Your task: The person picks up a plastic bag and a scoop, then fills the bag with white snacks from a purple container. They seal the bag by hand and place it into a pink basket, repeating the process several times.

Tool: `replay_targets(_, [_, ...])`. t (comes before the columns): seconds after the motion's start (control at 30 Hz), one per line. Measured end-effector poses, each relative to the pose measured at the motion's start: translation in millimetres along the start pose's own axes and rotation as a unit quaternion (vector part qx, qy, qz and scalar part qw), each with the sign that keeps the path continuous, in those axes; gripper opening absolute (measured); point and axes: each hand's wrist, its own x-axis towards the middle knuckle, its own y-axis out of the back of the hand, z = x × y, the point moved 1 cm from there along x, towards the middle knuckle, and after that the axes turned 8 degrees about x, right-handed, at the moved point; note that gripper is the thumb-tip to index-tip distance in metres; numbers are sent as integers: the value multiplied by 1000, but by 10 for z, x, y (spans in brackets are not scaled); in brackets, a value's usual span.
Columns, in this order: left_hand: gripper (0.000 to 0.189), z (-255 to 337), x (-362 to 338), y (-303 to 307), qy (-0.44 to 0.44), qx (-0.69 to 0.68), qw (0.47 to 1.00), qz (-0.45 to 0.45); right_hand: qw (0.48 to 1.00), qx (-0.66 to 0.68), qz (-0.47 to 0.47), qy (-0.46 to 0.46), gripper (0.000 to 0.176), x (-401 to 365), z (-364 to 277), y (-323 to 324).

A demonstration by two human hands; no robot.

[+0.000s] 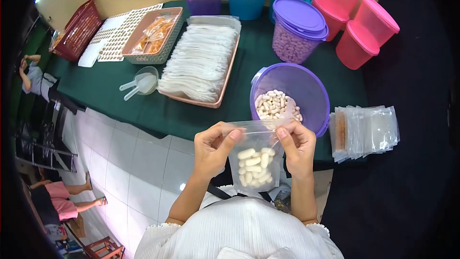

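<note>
A clear zip pouch (pixel 255 163) with several pale oblong pieces inside hangs upright between my two hands. My left hand (pixel 214 147) pinches its top left corner between thumb and fingers. The top right corner is pinched in my right hand (pixel 296 147). Just beyond the pouch stands a purple tub (pixel 313 84), open at the top, with more of the pale pieces (pixel 275 104) at its bottom. To the right lies a stack of clear pouches (pixel 373 129) at the table's front edge.
On the green table (pixel 191 119) stand a tray of white packets (pixel 199 60), a bowl with scoops (pixel 145 80), a basket of orange packs (pixel 155 36) and a lidded purple container (pixel 298 31). Pink containers (pixel 357 43) are behind right. Two people are at the far left.
</note>
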Motion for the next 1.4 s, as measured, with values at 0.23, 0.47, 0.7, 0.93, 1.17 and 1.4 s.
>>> replay_targets(0.23, [12, 73, -290, 157, -25, 8, 998, 49, 978, -133, -149, 57, 10, -76, 58, -276])
replay_targets(0.47, [14, 162, -371, 340, -23, 21, 998, 53, 983, -107, -150, 11, 11, -8, 257, -514])
replay_targets(0.7, [16, 183, -241, 935, -55, 106, 978, 170, 971, 25, -239, -19, 18, 202, 531, -1038])
replay_targets(0.93, [17, 69, 293, 1687, -23, 49, 996, 68, 980, -45, -194, -7, 18, 703, 1010, -1540])
replay_targets(1.17, [34, 29, 1233, 2776, -81, 133, 987, -33, 960, -102, -251, -70, 32, 1260, 1661, -2280])
replay_targets(1.4, [27, -104, 3007, 3546, -186, 438, 863, -169, 989, 99, 99, -39, 29, 1697, 1932, -2354])
